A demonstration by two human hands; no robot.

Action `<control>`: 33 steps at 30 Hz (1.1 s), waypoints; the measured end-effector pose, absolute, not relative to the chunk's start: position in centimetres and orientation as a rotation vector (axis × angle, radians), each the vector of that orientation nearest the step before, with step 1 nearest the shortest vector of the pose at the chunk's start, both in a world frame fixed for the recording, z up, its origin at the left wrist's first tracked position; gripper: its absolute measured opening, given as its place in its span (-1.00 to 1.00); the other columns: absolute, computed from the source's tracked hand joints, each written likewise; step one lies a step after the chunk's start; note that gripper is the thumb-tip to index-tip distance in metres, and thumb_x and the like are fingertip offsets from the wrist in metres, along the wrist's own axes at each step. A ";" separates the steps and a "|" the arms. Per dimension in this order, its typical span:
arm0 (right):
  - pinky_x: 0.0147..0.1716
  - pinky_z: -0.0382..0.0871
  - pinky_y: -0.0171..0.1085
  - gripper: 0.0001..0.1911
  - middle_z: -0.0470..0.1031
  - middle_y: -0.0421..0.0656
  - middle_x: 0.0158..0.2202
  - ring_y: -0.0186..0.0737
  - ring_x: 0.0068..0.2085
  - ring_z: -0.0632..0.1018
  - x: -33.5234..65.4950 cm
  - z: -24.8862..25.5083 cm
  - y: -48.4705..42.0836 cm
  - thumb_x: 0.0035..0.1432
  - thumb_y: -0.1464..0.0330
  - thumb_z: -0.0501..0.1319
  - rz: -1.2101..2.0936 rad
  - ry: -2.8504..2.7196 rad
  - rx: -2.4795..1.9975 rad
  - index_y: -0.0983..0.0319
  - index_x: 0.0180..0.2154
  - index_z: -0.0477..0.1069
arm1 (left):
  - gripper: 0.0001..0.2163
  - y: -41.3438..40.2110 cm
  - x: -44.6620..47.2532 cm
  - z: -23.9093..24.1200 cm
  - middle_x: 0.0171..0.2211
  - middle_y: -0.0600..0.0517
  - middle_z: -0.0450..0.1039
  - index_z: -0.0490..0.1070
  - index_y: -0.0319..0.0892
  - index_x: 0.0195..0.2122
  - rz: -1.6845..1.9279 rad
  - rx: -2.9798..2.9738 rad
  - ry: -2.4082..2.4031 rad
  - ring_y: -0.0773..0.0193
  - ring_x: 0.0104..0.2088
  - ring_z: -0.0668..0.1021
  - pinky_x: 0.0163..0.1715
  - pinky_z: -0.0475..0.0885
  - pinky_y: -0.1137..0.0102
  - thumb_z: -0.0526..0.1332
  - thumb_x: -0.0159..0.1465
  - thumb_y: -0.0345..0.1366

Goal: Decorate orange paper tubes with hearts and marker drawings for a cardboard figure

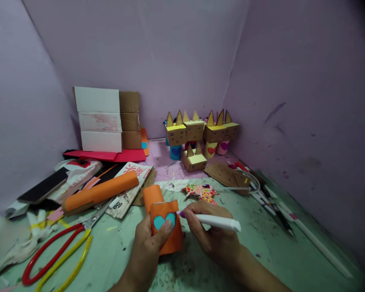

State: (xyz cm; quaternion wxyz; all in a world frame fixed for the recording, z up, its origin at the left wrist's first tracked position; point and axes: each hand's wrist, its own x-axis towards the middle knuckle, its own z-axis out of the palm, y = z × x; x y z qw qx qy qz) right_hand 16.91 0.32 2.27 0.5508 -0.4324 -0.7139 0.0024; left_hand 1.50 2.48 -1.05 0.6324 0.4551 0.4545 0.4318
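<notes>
My left hand (152, 239) grips an orange paper tube (174, 239), its thumb lying over a light-blue paper heart (159, 222) on the tube's front. Another orange tube-like piece (152, 195) shows just behind it. In my right hand (213, 231) is a white marker (220, 222) with a purple end, held like a pen. The marker's tip is at the right side of the heart, near the tube's upper edge; whether it touches is too small to tell. The fingers of my left hand partly hide the tube's left side.
Scissors (61, 255) with red and yellow handles lie at the left, near an orange paper roll (100, 192). Several cardboard-headed animal figures (194, 132) stand at the back. Pens and a long white stick (319, 243) lie along the right wall. Folded cardboard (99, 119) leans at the back left.
</notes>
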 end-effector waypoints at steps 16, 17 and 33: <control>-0.64 0.31 -0.38 -0.79 0.47 -0.23 -0.63 -0.36 -0.63 0.45 16.8 2.3 0.3 0.20 0.49 0.11 -0.006 -1.704 -1.029 0.22 -0.47 0.39 | -0.64 2.3 1.9 -1.5 -0.49 0.08 0.40 0.43 -0.22 -0.32 1.035 0.964 1.003 0.27 -0.47 0.40 -0.42 0.34 0.38 0.38 0.01 -0.05; -0.64 0.30 -0.38 -0.79 0.47 -0.23 -0.63 -0.35 -0.63 0.45 16.8 2.3 0.3 0.20 0.49 0.10 -0.006 -1.713 -1.024 0.22 -0.47 0.39 | -0.65 2.4 1.9 -1.5 -0.49 0.07 0.40 0.43 -0.22 -0.32 1.033 0.963 1.004 0.28 -0.47 0.39 -0.43 0.34 0.39 0.38 0.02 -0.06; -0.64 0.29 -0.38 -0.81 0.45 -0.24 -0.63 -0.36 -0.63 0.44 16.8 1.9 0.2 0.19 0.49 0.12 0.009 -1.708 -1.016 0.22 -0.46 0.38 | -0.70 2.5 1.4 -1.2 -0.45 0.08 0.43 0.42 -0.21 -0.30 0.995 1.015 0.978 0.26 -0.42 0.43 -0.37 0.37 0.38 0.35 0.08 -0.10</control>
